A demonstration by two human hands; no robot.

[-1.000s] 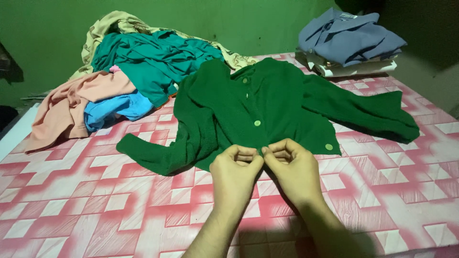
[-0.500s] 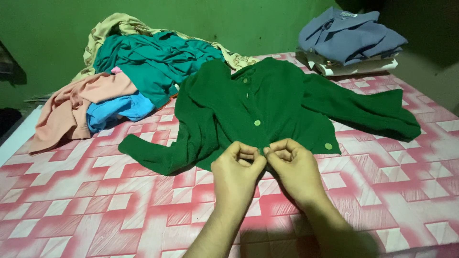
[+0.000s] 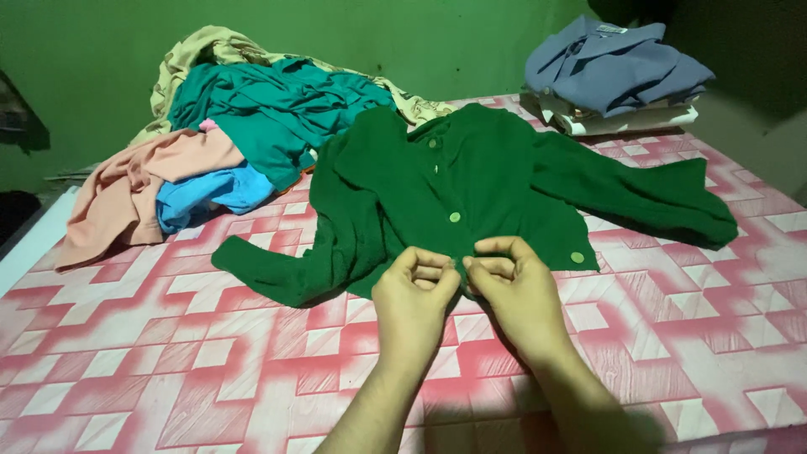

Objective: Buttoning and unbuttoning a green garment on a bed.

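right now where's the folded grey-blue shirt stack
In the head view, the folded grey-blue shirt stack sits at the far right corner of the pink patterned mattress, just beyond the dark green knitted cardigan's right sleeve.

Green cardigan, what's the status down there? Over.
Left hand and right hand both pinched on the bottom front edge of the green cardigan. Cardigan spread flat on the pink patterned mattress. Loose clothes pile and folded stack lie clear behind.

Green wall (image 3: 353, 42), pink-patterned mattress (image 3: 672, 336) (dim light)
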